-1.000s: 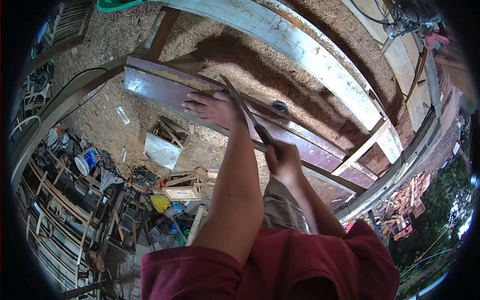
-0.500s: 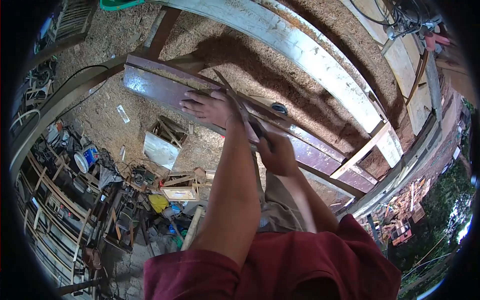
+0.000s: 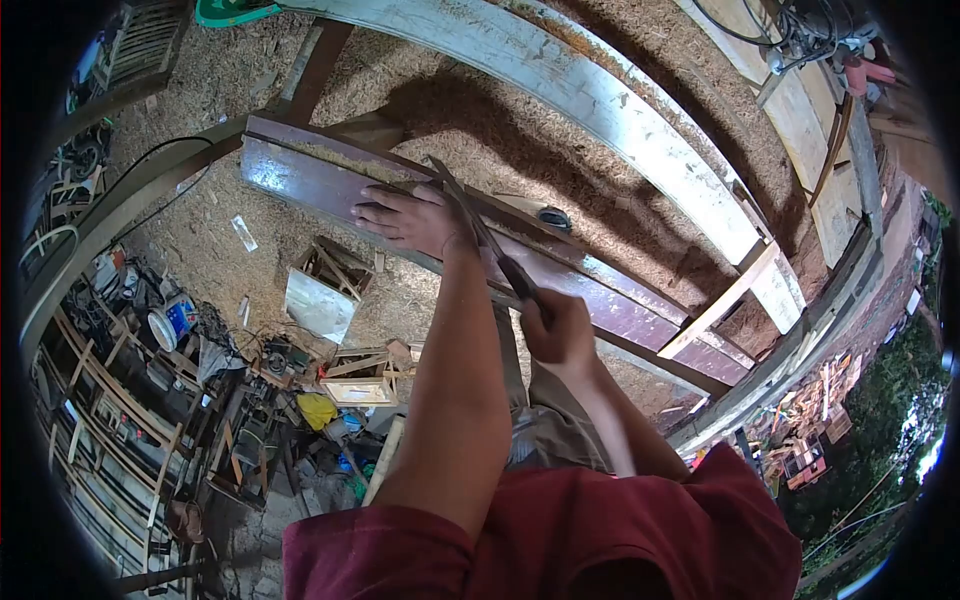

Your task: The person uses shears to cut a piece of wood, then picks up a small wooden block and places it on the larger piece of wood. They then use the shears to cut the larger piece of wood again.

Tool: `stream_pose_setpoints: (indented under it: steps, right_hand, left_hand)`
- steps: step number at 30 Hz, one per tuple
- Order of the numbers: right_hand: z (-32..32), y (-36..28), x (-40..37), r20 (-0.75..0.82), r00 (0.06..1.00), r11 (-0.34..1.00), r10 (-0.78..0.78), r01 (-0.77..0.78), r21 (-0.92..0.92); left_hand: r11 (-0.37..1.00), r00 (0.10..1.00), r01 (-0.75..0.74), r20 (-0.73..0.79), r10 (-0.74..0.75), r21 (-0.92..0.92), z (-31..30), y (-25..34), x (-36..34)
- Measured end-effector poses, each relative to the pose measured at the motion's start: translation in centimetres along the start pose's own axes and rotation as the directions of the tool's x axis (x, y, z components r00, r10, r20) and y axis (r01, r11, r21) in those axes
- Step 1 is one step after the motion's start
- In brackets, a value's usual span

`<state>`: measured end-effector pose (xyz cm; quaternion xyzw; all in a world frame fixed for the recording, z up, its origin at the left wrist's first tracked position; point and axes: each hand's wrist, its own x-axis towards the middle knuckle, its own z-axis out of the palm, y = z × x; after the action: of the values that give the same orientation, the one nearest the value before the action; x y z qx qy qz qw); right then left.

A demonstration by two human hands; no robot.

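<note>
Because the blade crosses the board so near to the supporting wrist, good work at this step seems to depend first on the placing of the hands. The left hand (image 3: 415, 218) lies flat with spread fingers, pressing upon the purple-brown board (image 3: 565, 277), which stretches from 10 o'clock to 4 o'clock across the view. The right hand (image 3: 558, 330), on the 4 o'clock side of the centre, is closed round the dark handle (image 3: 518, 278) of a saw (image 3: 483, 230), whose tip points to 11 o'clock. Whether the blade touches the left wrist or only passes just beside it, I cannot tell; the teeth are also too small to see.

In my judgement, it would be safer to shift the left palm a little toward 10 o'clock, while keeping its full weight on the wood, so that the board does not tremble. The right forearm should stay in one line with the blade, between 5 and 11 o'clock, because a twisted wrist could make the saw wander or bind. Long, calm strokes with light pressure should serve better than force. Toward 4 o'clock a pale wooden strip (image 3: 718, 302) crosses the board, well apart from the blade, so it should not hinder the stroke.
</note>
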<state>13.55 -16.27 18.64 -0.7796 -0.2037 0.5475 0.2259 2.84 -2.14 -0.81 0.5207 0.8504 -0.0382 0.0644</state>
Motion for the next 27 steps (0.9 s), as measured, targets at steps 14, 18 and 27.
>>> stream_pose_setpoints:
  steps: [14,18,27]
  right_hand:
    - [1.9,0.9,4.0,-0.085,0.971,0.974,-0.224,0.221,-0.037]
    - [-0.5,0.6,-0.2,0.022,0.999,0.997,-0.049,0.047,0.067]
    - [-0.3,1.6,-0.4,0.050,0.998,0.992,-0.028,0.021,0.124]
  left_hand:
    - [0.998,1.000,0.009,-0.031,-0.008,0.057,0.7,-0.3,0.1]
    - [0.999,1.000,0.014,-0.014,-0.013,0.048,0.3,0.0,0.1]
    - [1.000,0.999,-0.008,-0.032,0.007,-0.026,0.1,-0.3,0.0]
